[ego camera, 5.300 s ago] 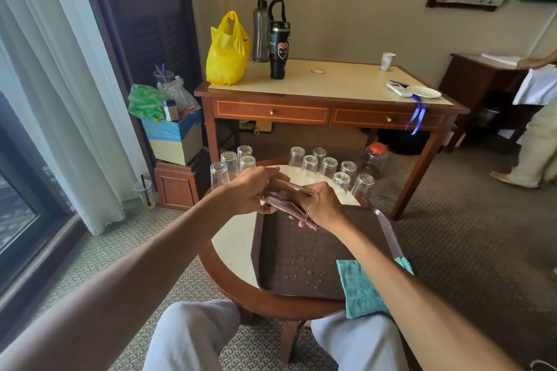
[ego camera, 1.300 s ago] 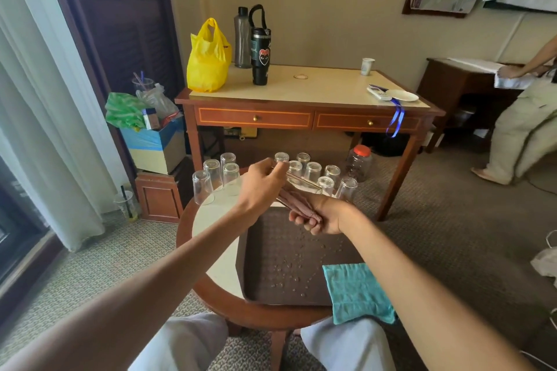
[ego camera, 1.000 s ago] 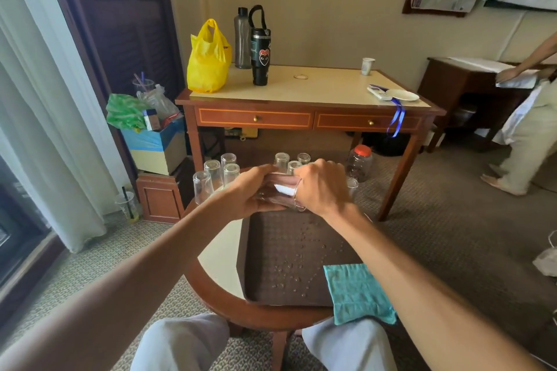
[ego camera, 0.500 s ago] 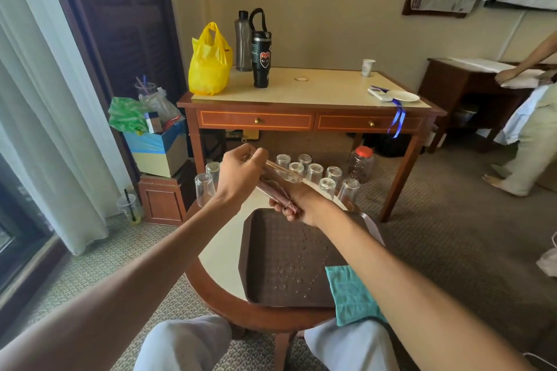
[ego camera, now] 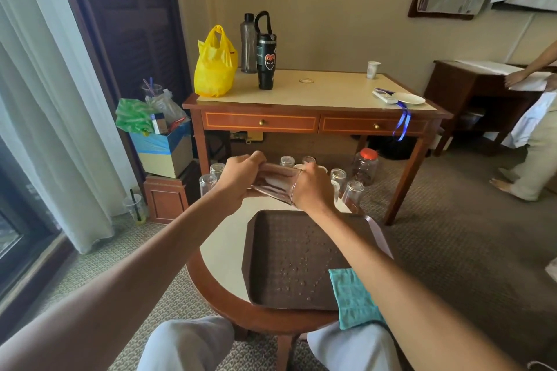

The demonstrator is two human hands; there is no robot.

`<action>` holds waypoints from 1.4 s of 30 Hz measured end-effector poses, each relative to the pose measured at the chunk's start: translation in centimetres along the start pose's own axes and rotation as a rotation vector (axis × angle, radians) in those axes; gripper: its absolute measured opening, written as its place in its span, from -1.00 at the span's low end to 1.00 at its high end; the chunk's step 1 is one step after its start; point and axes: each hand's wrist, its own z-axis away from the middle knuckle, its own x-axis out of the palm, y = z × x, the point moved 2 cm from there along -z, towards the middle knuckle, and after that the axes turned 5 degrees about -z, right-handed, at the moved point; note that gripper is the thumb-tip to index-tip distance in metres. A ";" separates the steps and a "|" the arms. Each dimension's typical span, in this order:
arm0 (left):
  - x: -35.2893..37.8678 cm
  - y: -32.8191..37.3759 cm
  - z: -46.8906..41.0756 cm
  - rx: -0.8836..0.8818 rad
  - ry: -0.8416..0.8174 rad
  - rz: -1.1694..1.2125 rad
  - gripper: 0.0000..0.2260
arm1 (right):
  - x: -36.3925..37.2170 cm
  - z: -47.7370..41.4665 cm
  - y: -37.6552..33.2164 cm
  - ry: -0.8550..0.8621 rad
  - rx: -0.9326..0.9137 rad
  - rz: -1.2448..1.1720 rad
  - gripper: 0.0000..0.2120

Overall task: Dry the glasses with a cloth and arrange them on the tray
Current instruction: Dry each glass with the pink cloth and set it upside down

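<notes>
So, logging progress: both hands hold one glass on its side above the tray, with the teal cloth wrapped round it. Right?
Not quite. The head view shows the teal cloth lying at the near right corner of the tray, not round the glass. The left hand and right hand do hold that glass on its side above the tray.

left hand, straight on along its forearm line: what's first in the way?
The left hand grips the glass, so that comes first, with the right hand on its other end. Past those, probably the upturned glasses at the round table's far edge; depth is unclear.
</notes>
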 end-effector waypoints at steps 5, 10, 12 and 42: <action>0.1 0.3 -0.1 0.115 0.035 -0.011 -0.78 | 2.3 -0.5 0.8 -0.420 0.455 -0.564 -0.70; -0.3 0.0 0.5 -0.092 -0.200 0.257 -0.76 | -1.6 0.4 -0.9 0.054 -0.157 -0.064 -0.78; -0.4 -0.2 0.8 -0.219 -0.276 0.309 -0.74 | -3.0 1.2 -2.1 0.169 -0.335 0.070 -0.77; 0.0 0.1 -0.4 0.224 -0.096 -0.247 -0.67 | 2.7 -0.5 2.5 -0.066 0.153 -0.243 -0.64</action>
